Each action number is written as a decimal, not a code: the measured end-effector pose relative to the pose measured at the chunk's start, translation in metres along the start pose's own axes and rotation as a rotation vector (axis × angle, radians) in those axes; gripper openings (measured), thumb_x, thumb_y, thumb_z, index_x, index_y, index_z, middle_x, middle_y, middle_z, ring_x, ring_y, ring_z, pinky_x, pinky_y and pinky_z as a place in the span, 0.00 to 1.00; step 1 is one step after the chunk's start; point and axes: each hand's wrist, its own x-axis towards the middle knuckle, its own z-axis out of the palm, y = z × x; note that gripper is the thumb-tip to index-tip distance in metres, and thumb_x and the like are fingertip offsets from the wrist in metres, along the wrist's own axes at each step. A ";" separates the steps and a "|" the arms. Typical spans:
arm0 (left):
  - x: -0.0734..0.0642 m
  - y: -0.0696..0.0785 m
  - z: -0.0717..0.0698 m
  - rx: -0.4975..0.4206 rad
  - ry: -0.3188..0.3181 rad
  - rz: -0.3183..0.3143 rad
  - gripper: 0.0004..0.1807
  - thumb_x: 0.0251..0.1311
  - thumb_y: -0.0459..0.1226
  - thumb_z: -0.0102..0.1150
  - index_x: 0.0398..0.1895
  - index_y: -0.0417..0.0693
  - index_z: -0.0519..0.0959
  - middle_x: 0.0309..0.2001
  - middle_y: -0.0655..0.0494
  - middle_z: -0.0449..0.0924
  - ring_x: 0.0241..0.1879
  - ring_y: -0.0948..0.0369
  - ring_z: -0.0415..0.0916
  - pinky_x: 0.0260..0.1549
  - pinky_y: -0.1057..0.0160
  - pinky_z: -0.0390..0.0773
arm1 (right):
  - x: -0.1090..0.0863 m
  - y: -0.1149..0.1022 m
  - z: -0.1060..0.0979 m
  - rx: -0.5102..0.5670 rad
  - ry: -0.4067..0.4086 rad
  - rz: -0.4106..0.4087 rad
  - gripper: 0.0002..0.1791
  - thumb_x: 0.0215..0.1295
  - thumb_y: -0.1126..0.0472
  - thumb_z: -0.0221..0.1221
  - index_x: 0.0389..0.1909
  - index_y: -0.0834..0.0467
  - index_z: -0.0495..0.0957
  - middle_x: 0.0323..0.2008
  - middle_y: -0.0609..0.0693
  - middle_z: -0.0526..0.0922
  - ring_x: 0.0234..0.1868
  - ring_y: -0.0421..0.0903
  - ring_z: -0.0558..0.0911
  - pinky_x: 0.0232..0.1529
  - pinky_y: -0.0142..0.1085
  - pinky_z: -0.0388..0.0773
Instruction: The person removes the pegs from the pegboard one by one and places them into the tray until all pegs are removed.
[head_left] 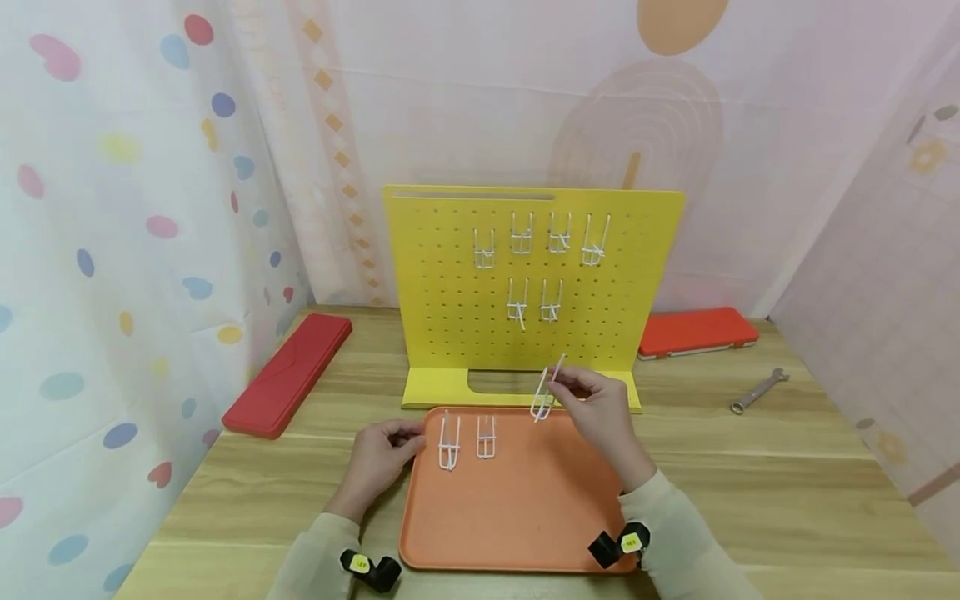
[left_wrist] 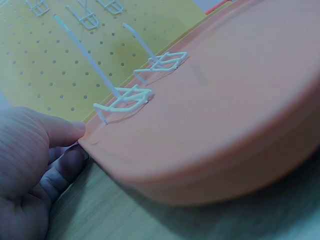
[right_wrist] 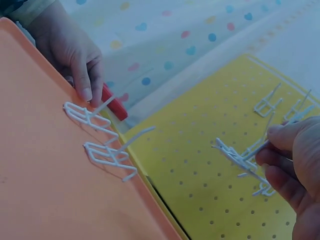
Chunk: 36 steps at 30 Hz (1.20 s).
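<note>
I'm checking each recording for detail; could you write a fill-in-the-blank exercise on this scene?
1. The right hand holds a white hook while the left hand pinches the ____ tray's rim.
2. ____ other hooks lie on the tray.
3. ____ hooks hang on the yellow pegboard.
4. The wrench lies to the person's ____.

Missing words: orange; two; six; right.

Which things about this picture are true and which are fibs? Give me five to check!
1. The right grip holds a white hook. True.
2. The left grip holds the edge of the orange tray. True.
3. Two hooks lie on the tray. True.
4. The yellow board has no hooks. False: six hooks hang on the yellow board.
5. A wrench is on the tray. False: the wrench lies on the table.
</note>
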 end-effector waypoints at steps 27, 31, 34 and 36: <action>0.001 -0.002 0.000 0.019 0.006 0.016 0.07 0.54 0.33 0.69 0.38 0.46 0.86 0.30 0.57 0.84 0.32 0.63 0.78 0.32 0.67 0.76 | -0.018 0.032 0.017 -0.036 -0.360 0.073 0.09 0.60 0.62 0.66 0.40 0.60 0.86 0.33 0.45 0.87 0.30 0.38 0.83 0.29 0.33 0.80; 0.001 -0.003 0.001 0.017 0.008 0.008 0.08 0.54 0.33 0.69 0.38 0.46 0.86 0.31 0.57 0.84 0.32 0.63 0.78 0.32 0.67 0.76 | -0.019 0.036 0.019 -0.021 -0.373 0.080 0.09 0.60 0.62 0.66 0.40 0.61 0.86 0.33 0.47 0.87 0.30 0.39 0.83 0.29 0.33 0.80; 0.001 -0.003 0.001 0.012 0.009 0.005 0.07 0.54 0.33 0.69 0.38 0.46 0.86 0.30 0.57 0.84 0.32 0.63 0.78 0.32 0.67 0.76 | -0.019 0.038 0.019 -0.023 -0.379 0.092 0.10 0.60 0.61 0.66 0.40 0.60 0.86 0.34 0.47 0.87 0.31 0.39 0.83 0.30 0.33 0.80; 0.000 -0.003 0.001 0.007 0.009 0.006 0.07 0.54 0.33 0.69 0.38 0.46 0.86 0.30 0.57 0.84 0.32 0.62 0.78 0.32 0.67 0.76 | -0.020 0.040 0.020 -0.027 -0.383 0.092 0.10 0.60 0.61 0.66 0.41 0.60 0.86 0.34 0.47 0.87 0.31 0.39 0.83 0.30 0.33 0.80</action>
